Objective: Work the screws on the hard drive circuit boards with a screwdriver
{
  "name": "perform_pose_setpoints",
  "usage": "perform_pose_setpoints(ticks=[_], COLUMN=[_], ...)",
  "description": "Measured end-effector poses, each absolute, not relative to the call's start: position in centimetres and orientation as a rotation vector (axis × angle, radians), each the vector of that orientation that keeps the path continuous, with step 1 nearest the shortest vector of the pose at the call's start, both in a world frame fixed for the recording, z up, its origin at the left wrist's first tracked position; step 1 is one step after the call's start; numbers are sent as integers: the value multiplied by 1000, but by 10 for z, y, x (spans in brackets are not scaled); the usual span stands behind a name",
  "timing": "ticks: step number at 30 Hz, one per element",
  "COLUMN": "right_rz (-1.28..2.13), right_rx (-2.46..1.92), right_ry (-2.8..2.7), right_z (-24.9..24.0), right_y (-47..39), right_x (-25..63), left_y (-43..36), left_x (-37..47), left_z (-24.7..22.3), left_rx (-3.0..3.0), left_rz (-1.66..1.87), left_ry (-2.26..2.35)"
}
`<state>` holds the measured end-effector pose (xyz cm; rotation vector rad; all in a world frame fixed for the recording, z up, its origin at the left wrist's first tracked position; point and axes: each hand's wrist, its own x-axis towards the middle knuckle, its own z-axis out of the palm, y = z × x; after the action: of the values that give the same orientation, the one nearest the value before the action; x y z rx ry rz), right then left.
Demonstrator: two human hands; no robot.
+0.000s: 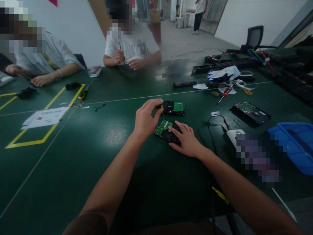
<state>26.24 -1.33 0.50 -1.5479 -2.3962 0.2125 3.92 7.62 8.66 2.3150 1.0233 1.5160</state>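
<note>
Two hard drives lie close together on the green table in front of me, circuit boards facing up. My left hand (147, 118) pinches the left end of the farther hard drive (172, 107) between thumb and fingers. The nearer hard drive (164, 129) sits at a slant, its green board toward the left. Over its right part rests my right hand (187, 138), thumb at the near edge and fingers across the top, gripping it. That hand hides the right end of this drive.
At right are a third hard drive (250, 112), a blue tray (293, 147), a cabled phone (236, 133) and a red screwdriver (224, 95). An electric screwdriver (184, 84) and gloves (223, 75) lie farther back. Left are papers (45, 117) and a yellow screwdriver (83, 94). Two people sit opposite.
</note>
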Motion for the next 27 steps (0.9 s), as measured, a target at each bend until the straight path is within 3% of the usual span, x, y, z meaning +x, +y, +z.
perform_pose_setpoints(ticks=[27], right_rz=[198], right_rx=[-1542], right_ry=[-2408], right_z=[3], right_y=[-13], right_x=[263], left_y=[75], left_x=[42], left_z=[86], left_rx=[2350], left_rz=[1519], left_ry=[1028])
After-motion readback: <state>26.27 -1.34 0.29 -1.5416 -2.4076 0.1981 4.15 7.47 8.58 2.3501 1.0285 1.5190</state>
